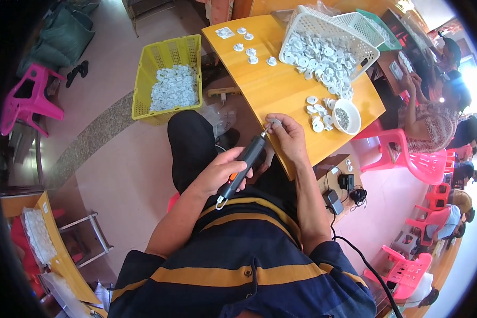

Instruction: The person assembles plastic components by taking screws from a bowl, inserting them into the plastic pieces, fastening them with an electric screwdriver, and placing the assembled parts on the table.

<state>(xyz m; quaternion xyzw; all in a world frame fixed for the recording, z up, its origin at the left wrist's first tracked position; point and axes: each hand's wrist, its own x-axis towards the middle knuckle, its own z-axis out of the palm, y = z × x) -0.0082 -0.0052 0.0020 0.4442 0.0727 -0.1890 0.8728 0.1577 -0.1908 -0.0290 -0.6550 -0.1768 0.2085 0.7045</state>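
one small part (pixel 275 123) half hidden, right fingers (pixel 281 127)

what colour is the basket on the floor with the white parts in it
Yellow. The basket with a perforated wall shows best in the head view, left of the wooden table.

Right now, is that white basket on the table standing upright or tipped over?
Tipped over. The white basket lies on its side on the wooden table, its open mouth spilling small white round parts across the tabletop.

Left hand (pixel 220 172) is closed in a firm grip, forearm angled up from lower left. Right hand (pixel 287 132) is pinched at the fingertips, forearm extended forward.
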